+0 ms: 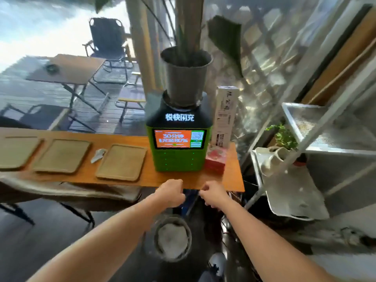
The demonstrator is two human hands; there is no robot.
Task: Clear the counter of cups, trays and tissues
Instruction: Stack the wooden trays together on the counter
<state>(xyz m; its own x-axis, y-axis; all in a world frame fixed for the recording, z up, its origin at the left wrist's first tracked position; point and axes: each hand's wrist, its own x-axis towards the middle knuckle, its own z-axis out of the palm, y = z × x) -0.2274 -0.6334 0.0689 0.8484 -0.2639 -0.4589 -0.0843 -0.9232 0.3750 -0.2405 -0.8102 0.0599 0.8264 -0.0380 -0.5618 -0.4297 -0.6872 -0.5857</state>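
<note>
We judge the step in hand to be the reach for what is left to clear, so we should go first to the nearest wooden tray (122, 162), slide fingers under its raised near edge and lift it level, then set it on the middle tray (62, 156) and carry both onto the far-left tray (17, 152) so the three leave as one stack. The crumpled tissue (98, 155) is best pinched up last or dropped onto the stack, since it looks light enough to blow or slip off. Our left hand (170, 193) hangs at the near edge of the tabletop (150, 178), its fingers (176, 185) curled into a loose fist that holds nothing we can see; our right hand (213, 195) is just beside it, also curled and seemingly empty, though blur keeps us from being sure. Both hands are in front of the green charging kiosk (179, 147), not the trays. The nearest tray lies flat to the left of the left hand, near but apart from it; the tissue rests between that tray and the middle one, touching neither hand. We see no cups on the tabletop. The red box (216, 159) right of the kiosk may be a tissue pack, but we cannot tell.
</note>
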